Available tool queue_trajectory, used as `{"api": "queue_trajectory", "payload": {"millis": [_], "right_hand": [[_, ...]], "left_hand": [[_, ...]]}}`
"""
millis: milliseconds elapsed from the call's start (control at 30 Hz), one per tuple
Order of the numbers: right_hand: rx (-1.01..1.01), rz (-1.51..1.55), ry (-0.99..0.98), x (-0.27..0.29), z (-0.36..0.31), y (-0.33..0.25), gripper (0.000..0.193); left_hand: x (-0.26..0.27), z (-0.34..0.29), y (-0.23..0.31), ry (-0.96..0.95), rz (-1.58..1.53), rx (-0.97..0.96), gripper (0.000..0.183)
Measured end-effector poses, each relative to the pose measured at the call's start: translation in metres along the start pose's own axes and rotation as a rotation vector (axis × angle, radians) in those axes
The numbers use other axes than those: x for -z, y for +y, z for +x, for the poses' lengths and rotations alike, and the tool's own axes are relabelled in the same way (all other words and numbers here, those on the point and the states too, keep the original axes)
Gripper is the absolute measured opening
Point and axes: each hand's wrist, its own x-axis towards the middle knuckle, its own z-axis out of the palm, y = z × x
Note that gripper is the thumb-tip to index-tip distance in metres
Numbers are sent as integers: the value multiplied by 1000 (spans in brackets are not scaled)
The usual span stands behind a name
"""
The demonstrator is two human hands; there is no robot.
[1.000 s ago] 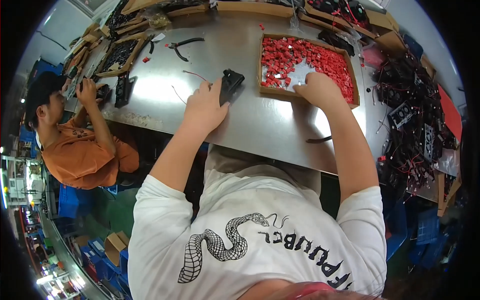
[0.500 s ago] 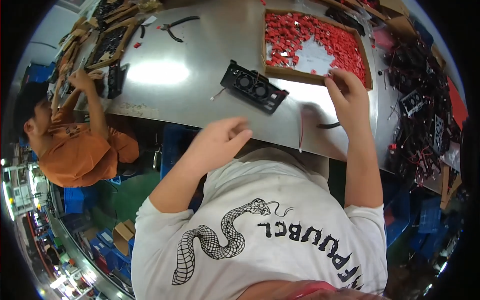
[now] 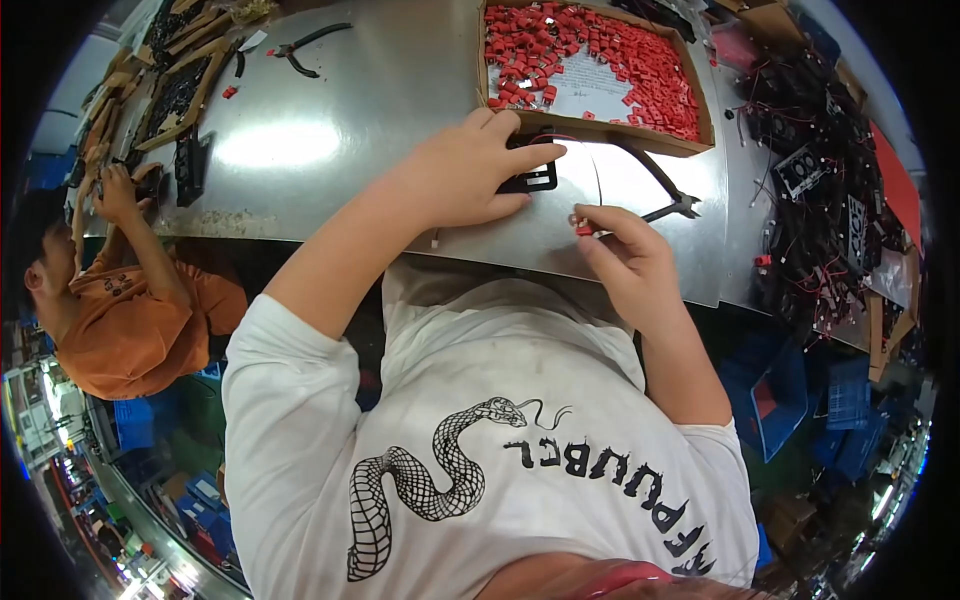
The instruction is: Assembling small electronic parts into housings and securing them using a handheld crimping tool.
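Observation:
My left hand [image 3: 470, 175] lies over a black fan unit [image 3: 543, 178], gripping it between thumb and fingers. Most of the unit is hidden under that hand; a frame corner shows past the fingertips. Pinched in my right hand [image 3: 632, 262] is a small red connector cap [image 3: 584, 229], near the table's front edge. A thin wire [image 3: 599, 180] rises behind it; whether the two touch I cannot tell. Just beyond my hands stands a shallow cardboard box [image 3: 600, 130] full of red connector caps [image 3: 655, 85], with paper showing at its bottom.
Cutting pliers [image 3: 684, 206] lie right of the fan unit, and a second pair [image 3: 290, 52] lies at the far left. Fan units with tangled cables [image 3: 810, 190] are heaped on the right. A co-worker in orange [image 3: 140, 320] works at the left beside trays of black parts [image 3: 180, 100].
My left hand has moved forward onto the fan unit. My right hand has come back from the box toward the front edge with a red connector cap. The view has shifted slightly.

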Motion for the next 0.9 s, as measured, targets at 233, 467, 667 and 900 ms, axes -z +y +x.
{"api": "queue_trajectory", "payload": {"millis": [233,467,667,900], "right_hand": [[-69,-60,65,-8,9,2,30],[13,-188,110,-30,37,15,33],[258,-338,138,-38,39,32,42],[423,-541,57,-30,37,43,42]], "left_hand": [[-34,-49,20,520,-359,-55,83],[-51,-54,22,650,-442,16,79],[-58,-55,25,683,-291,-14,82],[-46,-58,32,515,-263,120,80]]}}
